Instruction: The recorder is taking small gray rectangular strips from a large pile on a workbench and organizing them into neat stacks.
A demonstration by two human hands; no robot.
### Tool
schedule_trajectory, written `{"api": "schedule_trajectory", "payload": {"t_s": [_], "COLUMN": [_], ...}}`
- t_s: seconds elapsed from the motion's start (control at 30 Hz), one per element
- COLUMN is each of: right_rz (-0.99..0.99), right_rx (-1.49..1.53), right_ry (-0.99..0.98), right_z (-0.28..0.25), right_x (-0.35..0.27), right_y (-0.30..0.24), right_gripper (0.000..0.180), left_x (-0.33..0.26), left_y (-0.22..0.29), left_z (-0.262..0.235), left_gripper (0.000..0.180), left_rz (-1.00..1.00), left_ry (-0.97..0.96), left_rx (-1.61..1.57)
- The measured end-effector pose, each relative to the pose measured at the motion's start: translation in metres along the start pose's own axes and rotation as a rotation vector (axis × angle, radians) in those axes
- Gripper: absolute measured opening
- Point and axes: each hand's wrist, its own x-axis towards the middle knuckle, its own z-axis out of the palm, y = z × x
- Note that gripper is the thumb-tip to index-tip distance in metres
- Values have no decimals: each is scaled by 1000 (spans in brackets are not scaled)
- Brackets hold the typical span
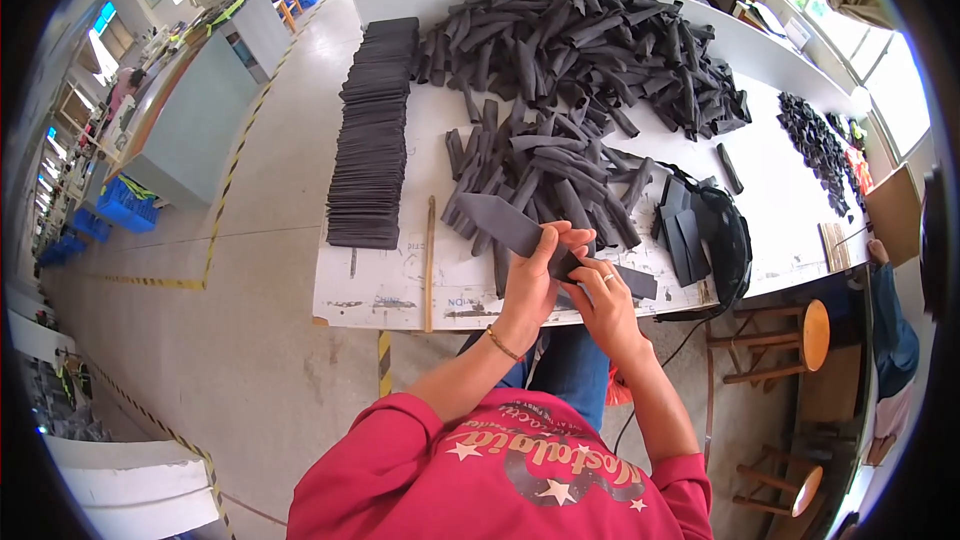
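Observation:
A flat dark grey strip with a pointed end (495, 223) slants up and left out of my left hand (532, 278), whose thumb and fingers are closed on it. My right hand (606, 306), wearing a ring, meets the left over the table edge. Its thumb and fingers are pinched at the near part of the strip, which the hands partly hide. Another dark flat end (637, 283) shows beside the right fingers; whether it belongs to the same strip I cannot tell. Just beyond my hands lies a heap of curled dark strips (560, 162).
A long row of stacked flat dark strips (370, 140) stands at the table's left, near a wooden stick (430, 260). A larger curled heap (600, 35) fills the back. On the right are a black bag (728, 240) with flat pieces, wooden stools (814, 335) and another person's arm (890, 310).

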Motion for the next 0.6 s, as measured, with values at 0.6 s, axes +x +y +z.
{"api": "schedule_trajectory", "payload": {"t_s": [0.6], "right_rz": [-49], "right_rx": [133], "right_ry": [42], "right_z": [3], "right_x": [14], "right_y": [-1], "right_gripper": [19], "left_x": [-2], "left_y": [11], "left_z": [7], "left_gripper": [36], "left_rz": [133], "left_ry": [48], "left_rx": [-51]}}
